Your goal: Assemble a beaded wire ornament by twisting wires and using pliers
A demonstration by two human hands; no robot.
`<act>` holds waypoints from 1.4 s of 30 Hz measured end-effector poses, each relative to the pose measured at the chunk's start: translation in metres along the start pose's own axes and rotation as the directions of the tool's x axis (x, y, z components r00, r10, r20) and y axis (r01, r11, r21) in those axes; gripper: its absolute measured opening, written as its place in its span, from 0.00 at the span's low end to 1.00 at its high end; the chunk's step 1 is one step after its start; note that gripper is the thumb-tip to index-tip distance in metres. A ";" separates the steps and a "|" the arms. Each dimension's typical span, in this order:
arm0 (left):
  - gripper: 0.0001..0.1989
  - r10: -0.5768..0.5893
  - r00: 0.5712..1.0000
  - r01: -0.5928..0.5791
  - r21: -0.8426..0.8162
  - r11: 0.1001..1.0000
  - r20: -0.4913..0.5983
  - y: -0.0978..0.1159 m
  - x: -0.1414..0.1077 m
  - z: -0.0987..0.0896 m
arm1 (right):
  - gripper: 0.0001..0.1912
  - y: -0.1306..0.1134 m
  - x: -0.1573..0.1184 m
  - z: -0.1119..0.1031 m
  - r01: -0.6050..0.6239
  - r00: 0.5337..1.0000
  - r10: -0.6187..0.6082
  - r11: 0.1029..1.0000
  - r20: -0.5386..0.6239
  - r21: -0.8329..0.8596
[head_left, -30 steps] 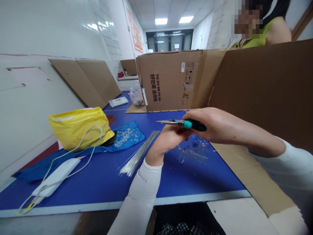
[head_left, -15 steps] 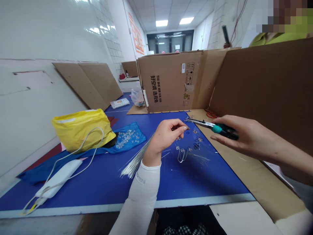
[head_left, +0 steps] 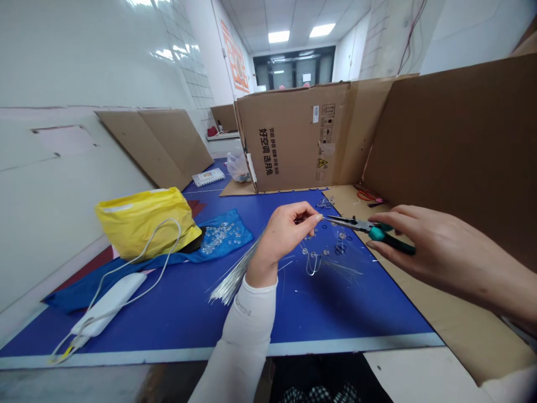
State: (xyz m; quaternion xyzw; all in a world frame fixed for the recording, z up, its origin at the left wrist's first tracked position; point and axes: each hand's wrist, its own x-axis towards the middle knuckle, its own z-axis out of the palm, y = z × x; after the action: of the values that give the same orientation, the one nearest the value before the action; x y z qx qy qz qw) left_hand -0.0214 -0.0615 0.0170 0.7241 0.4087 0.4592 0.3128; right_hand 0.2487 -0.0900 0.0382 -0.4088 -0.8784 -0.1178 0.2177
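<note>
My left hand (head_left: 289,228) sits over the blue table (head_left: 352,313), its fingertips pinched on what looks like a thin wire. My right hand (head_left: 423,252) grips needle-nose pliers (head_left: 361,225) with teal handles, their tips a little right of my left fingertips. Below my hands lie loose wire pieces with small clear rings (head_left: 323,254). A bundle of thin silver wires (head_left: 235,277) lies just left of my left wrist. Clear beads (head_left: 218,238) are heaped on a blue cloth (head_left: 235,235).
A yellow bag (head_left: 145,224) rests on the blue cloth, and a white power adapter with its cable (head_left: 111,302) lies near the table's front edge. Cardboard partitions (head_left: 453,140) stand along the right and back, with a plastic bag (head_left: 237,167) beyond.
My right hand has moved right with the pliers, away from my left hand, then back until the tips are near my left fingers. My left hand has risen and moved forward. A person at the back right has left view.
</note>
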 end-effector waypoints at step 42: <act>0.10 -0.041 0.997 0.044 0.046 0.998 -0.058 -0.007 0.004 0.001 | 0.22 -0.032 0.005 0.003 0.065 0.997 -0.077 0.916 -0.015 -0.396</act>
State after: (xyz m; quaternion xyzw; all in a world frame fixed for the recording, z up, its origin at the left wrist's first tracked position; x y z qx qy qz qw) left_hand -0.0216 -0.0545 0.0121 0.7091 0.4433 0.4631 0.2936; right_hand 0.2202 -0.1058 0.0371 -0.4105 -0.8474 -0.3066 0.1394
